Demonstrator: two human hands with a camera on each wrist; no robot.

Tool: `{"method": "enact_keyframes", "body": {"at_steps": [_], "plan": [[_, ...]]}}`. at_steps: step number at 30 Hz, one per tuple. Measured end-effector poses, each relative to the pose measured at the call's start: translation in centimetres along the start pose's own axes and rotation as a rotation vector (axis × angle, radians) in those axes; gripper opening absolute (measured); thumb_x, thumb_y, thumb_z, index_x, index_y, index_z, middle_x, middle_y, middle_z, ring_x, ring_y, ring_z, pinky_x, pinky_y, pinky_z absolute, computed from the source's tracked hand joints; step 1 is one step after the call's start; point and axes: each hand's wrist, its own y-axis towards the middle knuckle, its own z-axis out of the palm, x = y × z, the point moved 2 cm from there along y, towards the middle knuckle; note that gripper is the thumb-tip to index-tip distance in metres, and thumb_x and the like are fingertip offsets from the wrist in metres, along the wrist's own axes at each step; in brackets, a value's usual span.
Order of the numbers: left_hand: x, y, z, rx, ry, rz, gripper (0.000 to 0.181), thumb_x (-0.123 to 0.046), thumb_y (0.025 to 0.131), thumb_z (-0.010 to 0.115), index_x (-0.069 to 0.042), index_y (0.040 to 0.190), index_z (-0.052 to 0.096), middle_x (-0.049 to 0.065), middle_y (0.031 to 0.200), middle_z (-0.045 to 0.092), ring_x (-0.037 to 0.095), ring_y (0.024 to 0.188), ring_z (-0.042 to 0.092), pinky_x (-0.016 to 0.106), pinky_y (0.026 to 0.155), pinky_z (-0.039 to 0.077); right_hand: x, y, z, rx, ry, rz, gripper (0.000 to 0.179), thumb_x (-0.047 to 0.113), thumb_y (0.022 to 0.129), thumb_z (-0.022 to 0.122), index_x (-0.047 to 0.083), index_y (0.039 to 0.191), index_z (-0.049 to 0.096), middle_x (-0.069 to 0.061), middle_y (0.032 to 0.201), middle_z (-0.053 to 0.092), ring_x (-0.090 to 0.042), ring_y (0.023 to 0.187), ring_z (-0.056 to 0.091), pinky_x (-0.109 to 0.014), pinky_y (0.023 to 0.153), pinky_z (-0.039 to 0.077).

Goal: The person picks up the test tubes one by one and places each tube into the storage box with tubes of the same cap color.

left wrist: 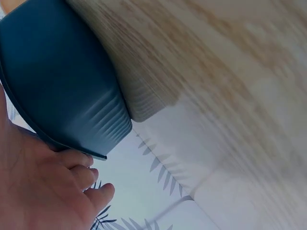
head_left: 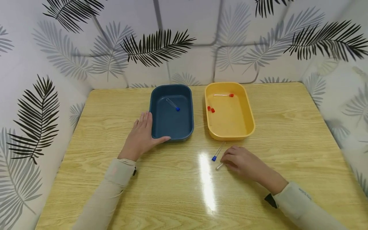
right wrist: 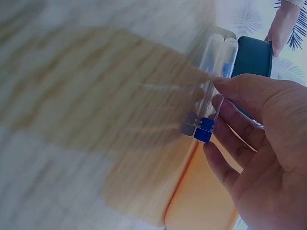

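My left hand [head_left: 139, 137] rests against the dark blue tray [head_left: 172, 136], its fingers straight along the left side and its thumb at the front rim. The left wrist view shows that hand [left wrist: 53, 182] beside the tray's outer wall [left wrist: 57, 72]. My right hand [head_left: 242, 161] pinches a clear test tube [head_left: 219, 166] low over the table, the tube's rounded end poking out to the left. A blue cap [right wrist: 205, 130] shows at its other end in the right wrist view. Beside this hand lies another blue-capped test tube [head_left: 218, 151].
Inside the blue tray is one blue-capped tube [head_left: 172, 104]. The yellow tray [head_left: 230, 135] to its right holds a red-capped tube [head_left: 223, 95] and two more red caps [head_left: 211, 109]. Leaf-patterned cloth [head_left: 184, 70] hangs behind the wooden table [head_left: 161, 195].
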Motion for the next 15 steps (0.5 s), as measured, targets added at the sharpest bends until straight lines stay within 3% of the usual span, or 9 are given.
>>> {"method": "enact_keyframes", "body": {"at_steps": [7, 15], "plan": [[0.05, 0.06, 0.05, 0.005, 0.029, 0.015, 0.123, -0.090, 0.067, 0.032, -0.002, 0.148, 0.002, 0.015, 0.154, 0.006, 0.026, 0.141, 0.002, 0.043, 0.112, 0.008, 0.03, 0.11, 0.28, -0.027, -0.006, -0.008, 0.017, 0.008, 0.076, 0.075, 0.010, 0.092, 0.070, 0.000, 0.093, 0.062, -0.016, 0.086, 0.057, -0.037, 0.075, 0.047], [0.01, 0.02, -0.02, -0.001, 0.023, 0.023, 0.123, -0.089, 0.067, 0.032, -0.001, 0.148, 0.004, 0.015, 0.154, 0.007, 0.025, 0.141, 0.002, 0.043, 0.112, 0.009, 0.09, 0.18, 0.20, 0.001, 0.006, 0.033, 0.016, 0.008, 0.078, 0.074, 0.008, 0.092, 0.069, 0.001, 0.090, 0.061, -0.013, 0.081, 0.057, -0.032, 0.071, 0.049]]}}
